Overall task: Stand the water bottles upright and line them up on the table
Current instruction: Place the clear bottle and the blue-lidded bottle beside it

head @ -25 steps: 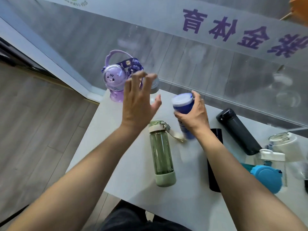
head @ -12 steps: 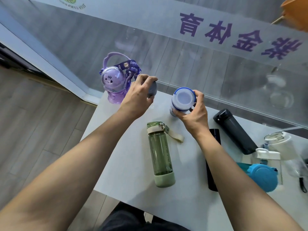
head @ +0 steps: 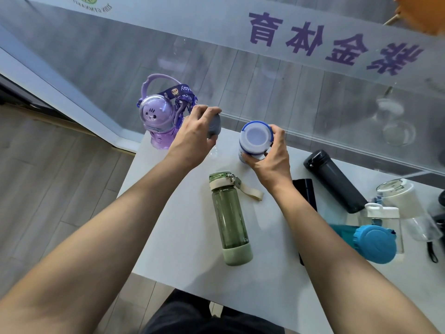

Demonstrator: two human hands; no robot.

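Note:
A purple cartoon bottle [head: 159, 121] with a strap stands upright at the table's far left corner. Beside it my left hand [head: 193, 133] grips the grey lid of an upright bottle [head: 214, 125], whose body is hidden. My right hand [head: 271, 155] holds a blue bottle with a white lid [head: 255, 138], standing upright near the far edge. A green bottle [head: 230, 220] lies on its side in the middle. A dark grey bottle [head: 336, 180], a black bottle [head: 305, 191] and a teal bottle [head: 370, 242] also lie on their sides at the right.
The white table [head: 183, 237] butts against a glass wall with purple lettering. Two clear bottles with white lids [head: 395, 196] are crowded at the right edge. Wood floor lies beyond the table's left edge. My dark-trousered legs show under the near edge.
My left hand came down and closed on the grey-lidded bottle. My right hand tipped the blue bottle from a tilt to upright and moved it toward the far edge.

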